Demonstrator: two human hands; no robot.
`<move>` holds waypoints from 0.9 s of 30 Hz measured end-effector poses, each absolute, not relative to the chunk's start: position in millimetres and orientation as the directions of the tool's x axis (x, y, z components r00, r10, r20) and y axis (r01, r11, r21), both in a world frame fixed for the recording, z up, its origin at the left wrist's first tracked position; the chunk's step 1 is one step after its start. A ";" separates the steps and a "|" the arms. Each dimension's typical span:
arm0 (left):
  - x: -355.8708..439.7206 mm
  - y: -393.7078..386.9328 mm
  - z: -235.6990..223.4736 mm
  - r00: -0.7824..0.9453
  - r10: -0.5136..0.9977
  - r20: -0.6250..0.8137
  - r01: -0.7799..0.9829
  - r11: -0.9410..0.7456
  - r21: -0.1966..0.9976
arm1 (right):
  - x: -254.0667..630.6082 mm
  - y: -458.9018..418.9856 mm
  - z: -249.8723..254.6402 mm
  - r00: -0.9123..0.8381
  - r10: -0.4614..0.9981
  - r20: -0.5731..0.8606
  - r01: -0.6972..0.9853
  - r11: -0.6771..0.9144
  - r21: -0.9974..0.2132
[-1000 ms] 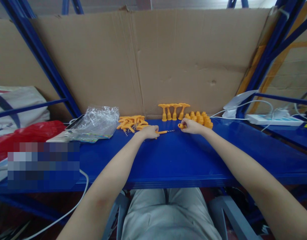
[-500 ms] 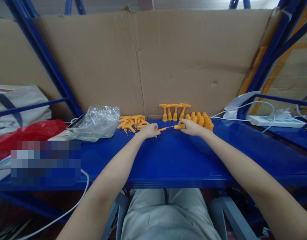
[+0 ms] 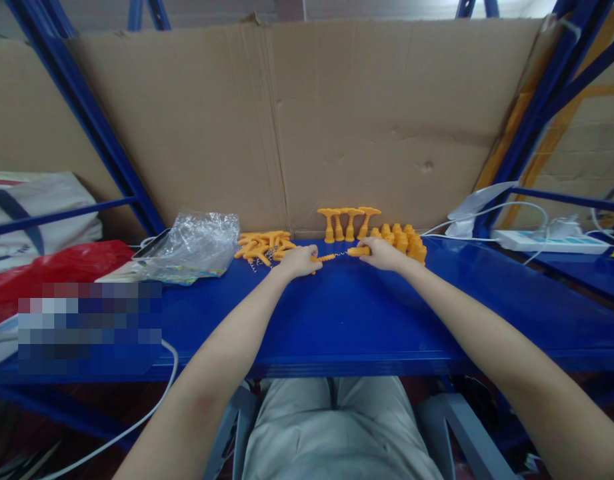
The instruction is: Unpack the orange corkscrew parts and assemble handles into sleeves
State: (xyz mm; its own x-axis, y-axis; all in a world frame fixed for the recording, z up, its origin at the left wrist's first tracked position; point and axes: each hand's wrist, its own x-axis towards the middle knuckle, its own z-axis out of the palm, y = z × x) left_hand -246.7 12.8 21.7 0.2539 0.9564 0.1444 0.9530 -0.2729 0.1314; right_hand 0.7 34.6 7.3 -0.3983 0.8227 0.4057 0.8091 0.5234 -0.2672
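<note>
My left hand is closed round the handle of a yellow corkscrew, whose metal spiral points to the right. Facing it, my right hand grips a yellow plastic sleeve. The spiral's tip is at the sleeve's open end; whether it reaches inside I cannot tell. Left of my left hand lies a heap of yellow corkscrews with bare spirals. Beyond my hands, several T-shaped corkscrews in sleeves stand upright. Behind my right hand, several loose sleeves stand in a cluster.
The blue shelf is backed by a cardboard sheet. Clear plastic bags and a red bag lie on the left. A white power strip with cables is at the right, near the blue posts.
My right hand has turned the sleeve level, and the sleeve and the corkscrew's spiral have come together end to end. During the last half second hardly anything has moved.
</note>
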 end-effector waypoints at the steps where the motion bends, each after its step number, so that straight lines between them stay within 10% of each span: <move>1: -246.5 12.7 21.6 0.255 0.954 0.156 0.954 -0.274 0.119 | 1.5 36.4 5.8 -0.405 0.817 0.411 0.804 0.532 -0.265; 15: -248.7 22.2 9.6 0.412 0.834 0.366 0.837 -0.506 0.210 | -6.9 37.7 0.8 -0.501 0.671 0.546 0.664 0.703 -0.254; 27: -254.2 24.3 11.0 0.329 0.821 0.467 0.830 -0.487 0.271 | -11.0 32.8 3.7 -0.422 0.785 0.454 0.609 0.617 -0.498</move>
